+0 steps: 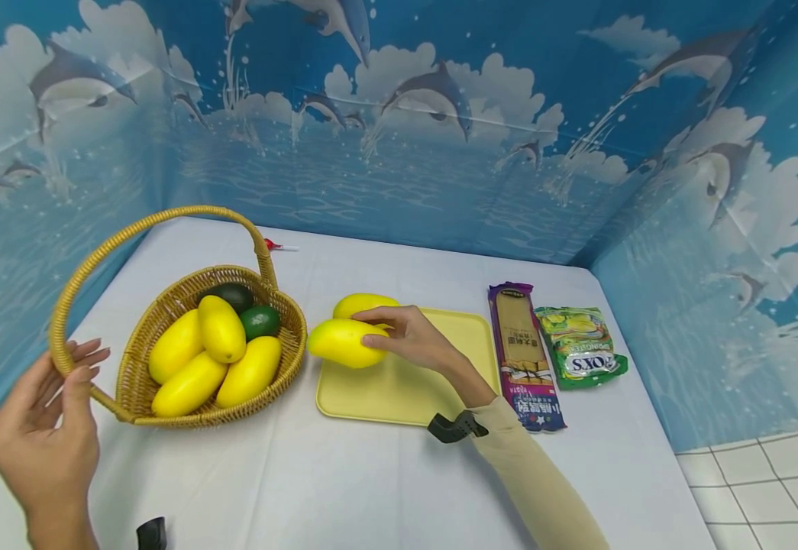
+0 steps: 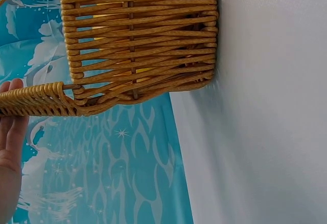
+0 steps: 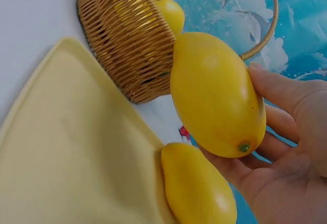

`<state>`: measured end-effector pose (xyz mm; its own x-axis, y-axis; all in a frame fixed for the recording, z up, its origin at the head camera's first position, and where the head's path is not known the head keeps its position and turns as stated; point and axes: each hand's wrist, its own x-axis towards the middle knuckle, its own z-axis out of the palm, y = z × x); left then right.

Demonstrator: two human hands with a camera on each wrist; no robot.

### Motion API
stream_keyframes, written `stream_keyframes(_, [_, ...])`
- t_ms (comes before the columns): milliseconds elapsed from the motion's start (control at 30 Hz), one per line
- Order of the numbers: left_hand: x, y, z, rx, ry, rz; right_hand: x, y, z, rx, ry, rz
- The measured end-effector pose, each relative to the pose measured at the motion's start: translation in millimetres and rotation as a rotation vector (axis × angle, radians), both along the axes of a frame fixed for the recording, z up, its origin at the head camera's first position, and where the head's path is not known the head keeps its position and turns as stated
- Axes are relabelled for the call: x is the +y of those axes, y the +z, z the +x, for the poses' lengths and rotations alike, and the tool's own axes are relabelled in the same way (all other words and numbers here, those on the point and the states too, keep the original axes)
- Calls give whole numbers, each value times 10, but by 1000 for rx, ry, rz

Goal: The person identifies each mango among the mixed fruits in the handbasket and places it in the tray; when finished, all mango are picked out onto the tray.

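Note:
My right hand [image 1: 402, 336] grips a yellow mango [image 1: 344, 344] above the left part of the yellow tray [image 1: 405, 397]. In the right wrist view, fingers and thumb hold this mango [image 3: 217, 96] from its sides, its stem spot facing the camera. A second mango [image 1: 364, 303] lies at the tray's far left edge, partly behind the held one. On the left, my left hand [image 1: 48, 428] holds the handle [image 1: 62, 321] of a wicker basket [image 1: 295, 359] near its lower end. Several mangoes [image 1: 189, 386] and two dark green avocados [image 1: 259, 322] fill the basket.
Right of the tray lie a purple pasta packet [image 1: 525, 359] and a green candy bag [image 1: 580, 347]. A small red-and-white item [image 1: 280, 246] sits behind the basket. Dolphin-printed curtains [image 1: 385, 168] enclose the back and sides of the white-covered table [image 1: 330, 481].

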<state>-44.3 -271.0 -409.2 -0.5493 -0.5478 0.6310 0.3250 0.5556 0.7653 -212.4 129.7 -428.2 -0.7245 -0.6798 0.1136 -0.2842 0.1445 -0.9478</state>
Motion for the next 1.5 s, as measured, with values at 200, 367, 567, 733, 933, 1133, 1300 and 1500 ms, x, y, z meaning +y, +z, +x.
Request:
stream_keyframes(200, [67, 76, 8, 14, 8, 18, 63, -88, 15, -1, -55, 36])
stream_keyframes(367, [82, 86, 8, 29, -5, 29, 74, -158, 20, 26, -96, 57])
stream_keyframes(567, [32, 31, -3, 4, 7, 9, 84, -251, 20, 123, -152, 109])
stream_keyframes(733, [-33, -19, 13, -28, 1, -44, 91, -301, 23, 140, -167, 106])
stream_keyframes(933, [-33, -17, 13, -31, -7, -63, 90, -326, 34, 148, -178, 123])
stream_keyframes(1133, [-19, -11, 5, -27, -1, -56, 94, -355, 25, 145, -189, 137])
stream_keyframes(1300, [5, -3, -15, 3, 6, -1, 97, -375, 17, 153, -199, 153])
stream_keyframes(1500, [32, 20, -9, 4, 11, -6, 100, -382, 14, 146, -222, 184])
